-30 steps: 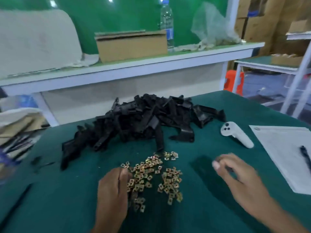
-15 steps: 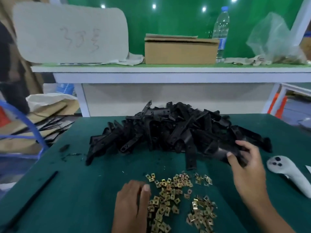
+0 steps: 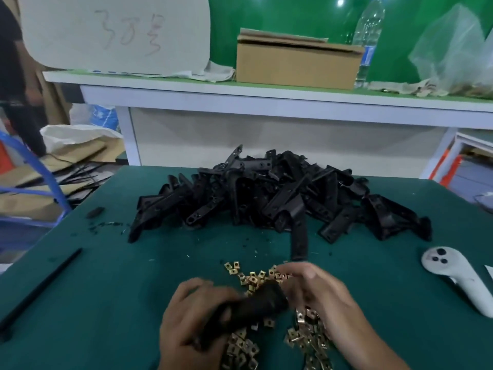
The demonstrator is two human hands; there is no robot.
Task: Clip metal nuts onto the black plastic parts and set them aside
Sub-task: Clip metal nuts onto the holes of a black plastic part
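A big heap of black plastic parts (image 3: 280, 198) lies across the middle of the green table (image 3: 106, 289). In front of it is a scatter of small brass-coloured metal nuts (image 3: 253, 279). Both hands meet above the nuts, holding one black plastic part (image 3: 256, 303) between them. My left hand (image 3: 194, 321) grips its near end and my right hand (image 3: 317, 292) grips its far end. The part is blurred, and whether a nut sits on it cannot be told.
A white controller (image 3: 458, 276) lies at the right of the table. A thin black rod (image 3: 40, 287) lies at the left edge, near small black scraps (image 3: 94, 212). Behind stands a white bench with a cardboard box (image 3: 296, 62), water bottle (image 3: 368, 36) and plastic bag (image 3: 453, 54).
My right hand took a black part from the heap and brought it down over the nuts. My left hand rose from the nuts and closed on the part's other end.
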